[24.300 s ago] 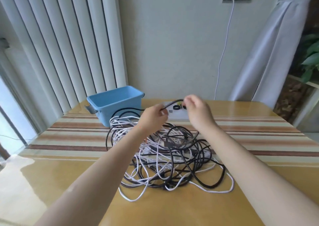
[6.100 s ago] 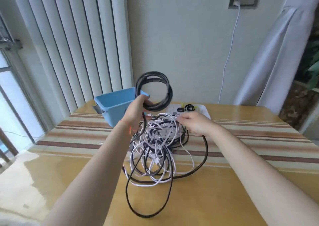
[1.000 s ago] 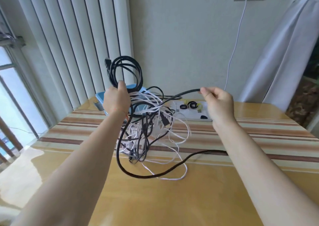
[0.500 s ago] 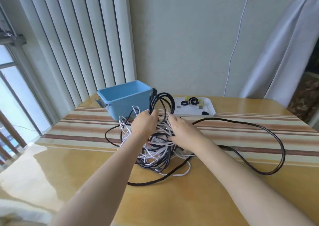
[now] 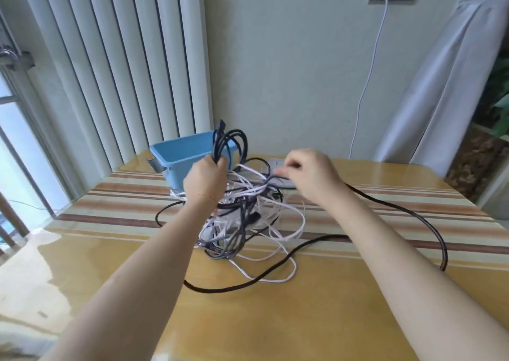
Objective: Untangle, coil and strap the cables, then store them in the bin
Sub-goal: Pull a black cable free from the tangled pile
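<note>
tangle point(image 5: 242, 223) of black and white cables on the striped desk point(image 5: 344, 305), with my two hands working above it. my left hand point(image 5: 205, 180) is clenched round a black coil point(image 5: 230, 145), held upright just in front of the blue bin point(image 5: 179, 154); one plug end stands up above the loops. my right hand point(image 5: 308, 173) is over the far side of the tangle, fingers curled; it seems to pinch a strand there, but motion blur hides the fingertips, so i cannot tell what it grasps.

change: half a second ago both hands were low and pressed into the heap; now the left has lifted the coil clear and white strands rise with it, taut from heap to hand. a second ago the right hand held the black cable stretched out in the air; that length now lies as a long slack loop point(image 5: 429, 223) across the right of the desk, running back under my right forearm.

meaning: the coil is not yet free. white strands cross the black cable where it leaves my left hand, so, by my judgement, the step in hand is picking those strands off before more loops can be wound. strapping has not begun and i see no cable in the bin. the tray is mostly hidden behind my right hand.
</note>
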The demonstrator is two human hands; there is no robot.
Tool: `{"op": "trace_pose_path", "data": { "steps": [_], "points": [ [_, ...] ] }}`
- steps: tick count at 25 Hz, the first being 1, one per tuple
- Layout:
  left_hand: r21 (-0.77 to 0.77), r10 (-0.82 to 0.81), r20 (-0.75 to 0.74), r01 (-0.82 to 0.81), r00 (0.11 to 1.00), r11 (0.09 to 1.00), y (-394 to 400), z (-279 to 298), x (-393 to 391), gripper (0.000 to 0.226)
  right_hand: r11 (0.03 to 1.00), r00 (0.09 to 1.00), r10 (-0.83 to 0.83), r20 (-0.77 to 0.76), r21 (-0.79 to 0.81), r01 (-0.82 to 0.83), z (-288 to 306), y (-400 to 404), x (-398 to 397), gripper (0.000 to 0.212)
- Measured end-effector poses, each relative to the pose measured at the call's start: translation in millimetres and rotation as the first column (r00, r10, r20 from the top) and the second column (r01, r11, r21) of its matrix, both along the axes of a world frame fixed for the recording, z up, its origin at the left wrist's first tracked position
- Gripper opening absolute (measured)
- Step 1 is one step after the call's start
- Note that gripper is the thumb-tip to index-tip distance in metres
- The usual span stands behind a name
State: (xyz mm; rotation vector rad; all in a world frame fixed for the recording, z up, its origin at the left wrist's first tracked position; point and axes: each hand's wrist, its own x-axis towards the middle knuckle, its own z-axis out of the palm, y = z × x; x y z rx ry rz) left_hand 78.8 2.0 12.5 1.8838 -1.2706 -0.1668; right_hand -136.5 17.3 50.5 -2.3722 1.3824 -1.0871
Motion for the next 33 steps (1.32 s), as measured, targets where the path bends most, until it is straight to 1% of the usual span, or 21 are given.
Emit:
{"op": "trace_pose_path", "data": {
  "steps": [2,3,5,7,9,11,12,13,15,16,17,19,21,24,26,27,28,29,30,31,33],
  "points": [
    [-0.057,0.057,-0.022,-0.058,0.998,0.997,-3.1,15.8,15.2,0.035,0.991,0.947,-0.101,0.305,-0.053,0.122,8.8,-7.4,-18.0,0.031],
    [-0.086,0.085,-0.038,-0.088,0.996,0.992,-4.6,23.9,20.6,0.035,0.98,0.903,-0.148,0.403,-0.062,0.188,9.0,-10.6,-25.9,0.031],
    [-0.128,0.123,-0.036,-0.127,0.992,0.984,-7.4,35.2,27.1,0.034,0.958,0.845,-0.235,0.481,-0.035,0.286,2.6,-15.4,-32.3,0.032],
    [-0.111,0.112,0.005,-0.111,0.994,0.988,-11.6,34.0,29.1,0.035,0.95,0.877,-0.306,0.371,0.051,0.309,-10.8,-24.6,-34.3,0.029],
    [-0.057,0.064,-0.012,-0.064,0.998,0.996,-13.3,24.4,27.4,0.041,0.94,0.949,-0.312,0.053,0.161,0.301,-25.5,-27.8,-34.9,0.025],
    [-0.068,-0.005,-0.144,-0.005,0.99,0.998,-12.6,25.2,18.3,0.049,0.95,0.957,-0.17,-0.233,0.22,0.222,-37.0,-21.0,-26.8,0.023],
    [-0.128,-0.052,-0.253,0.02,0.966,0.992,-10.1,33.4,10.3,0.047,0.953,0.951,-0.073,-0.302,0.259,0.156,-40.3,-14.1,-18.8,0.022],
    [-0.209,-0.138,-0.399,0.057,0.906,0.976,-8.0,44.2,1.6,0.04,0.944,0.947,0.026,-0.321,0.318,0.082,-41.7,-5.1,-9.7,0.021],
    [-0.368,-0.357,-0.642,0.136,0.678,0.92,-1.7,67.8,-14.8,0.036,0.9,0.929,0.17,-0.33,0.436,-0.01,-43.3,10.9,5.1,0.033],
    [-0.424,-0.429,-0.684,0.156,0.59,0.892,2.8,75.7,-19.6,0.038,0.887,0.91,0.199,-0.363,0.461,-0.01,-45.0,14.4,8.2,0.043],
    [-0.459,-0.471,-0.695,0.169,0.544,0.872,5.7,79.3,-21.9,0.037,0.886,0.895,0.202,-0.398,0.464,0.007,-46.9,15.9,8.8,0.051],
    [-0.454,-0.482,-0.654,0.207,0.583,0.866,9.7,78.0,-21.4,0.03,0.897,0.9,0.175,-0.399,0.442,0.021,-48.8,16.9,7.5,0.052],
    [-0.391,-0.471,-0.605,0.276,0.642,0.878,13.8,67.8,-17.6,0.021,0.899,0.912,0.168,-0.373,0.438,0.014,-46.0,16.5,6.3,0.038],
    [-0.201,-0.45,-0.611,0.422,0.651,0.884,23.3,44.1,-16.8,0.012,0.886,0.889,0.219,-0.402,0.463,-0.009,-39.9,18.1,3.6,0.012],
    [-0.103,-0.442,-0.53,0.463,0.723,0.88,30.6,32.2,-25.0,0.013,0.891,0.891,0.219,-0.397,0.454,-0.017,-39.7,20.2,5.5,0.003],
    [-0.051,-0.458,-0.418,0.483,0.785,0.874,32.9,28.4,-30.6,0.009,0.905,0.898,0.2,-0.392,0.425,-0.016,-40.4,22.2,9.2,0.004],
    [0.037,-0.493,-0.249,0.517,0.834,0.855,34.6,25.9,-36.8,0.007,0.923,0.904,0.17,-0.391,0.385,-0.007,-41.7,23.6,13.6,0.008],
    [0.168,-0.534,-0.039,0.532,0.845,0.83,34.9,22.3,-42.1,0.012,0.941,0.908,0.134,-0.397,0.338,0.009,-42.4,24.8,17.8,0.011],
    [0.309,-0.565,0.157,0.503,0.81,0.807,35.4,17.3,-45.9,0.014,0.956,0.909,0.097,-0.405,0.292,0.028,-42.6,24.7,21.1,0.012],
    [0.414,-0.584,0.287,0.452,0.759,0.79,35.2,11.1,-47.2,0.013,0.965,0.913,0.07,-0.402,0.26,0.04,-42.5,23.9,22.3,0.013],
    [0.514,-0.581,0.345,0.369,0.738,0.774,29.6,-3.1,-40.8,0.033,0.96,0.939,0.065,-0.338,0.278,0.033,-43.1,19.9,19.9,0.011]
  ]
}}
